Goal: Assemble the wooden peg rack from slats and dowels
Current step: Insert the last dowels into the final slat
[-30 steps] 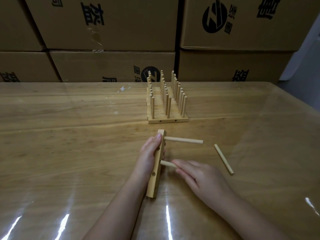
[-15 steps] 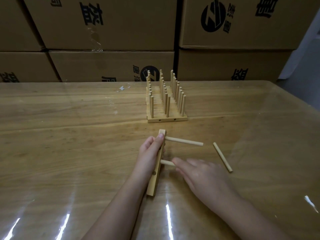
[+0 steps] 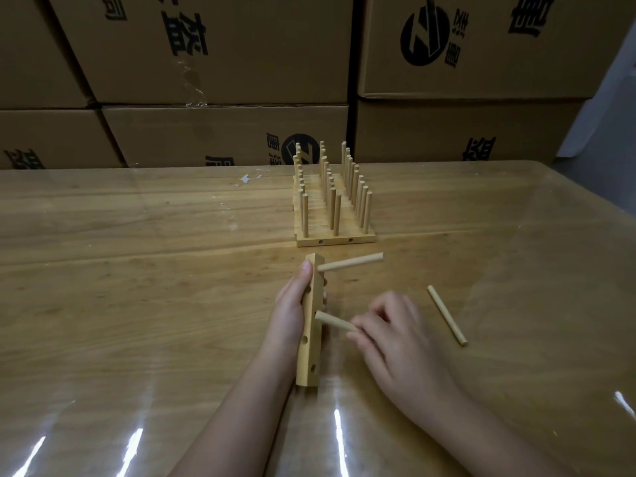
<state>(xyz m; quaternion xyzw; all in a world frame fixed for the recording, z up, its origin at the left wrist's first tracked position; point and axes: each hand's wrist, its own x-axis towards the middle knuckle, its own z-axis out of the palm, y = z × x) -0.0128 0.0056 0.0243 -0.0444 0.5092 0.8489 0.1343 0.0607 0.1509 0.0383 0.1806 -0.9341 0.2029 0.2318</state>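
Observation:
A wooden slat (image 3: pixel 309 342) with several holes stands on its long edge on the table, gripped by my left hand (image 3: pixel 292 308). One dowel (image 3: pixel 351 262) sticks out of its far end, pointing right. My right hand (image 3: pixel 395 335) pinches a second dowel (image 3: pixel 332 320) whose tip sits at a hole in the middle of the slat. A third dowel (image 3: pixel 446 315) lies loose on the table to the right. Behind stands the assembled peg rack (image 3: pixel 332 208), several slats with upright dowels in three rows.
The wooden table (image 3: pixel 137 270) has a glossy transparent cover with glare near the front. Stacked cardboard boxes (image 3: pixel 223 63) wall off the far edge. A small white scrap (image 3: pixel 246 179) lies at the back.
My right hand has drawn back along the second dowel and tilted it, so more of the dowel shows. The slat is tipped so its holed face shows. The loose dowel has not moved.

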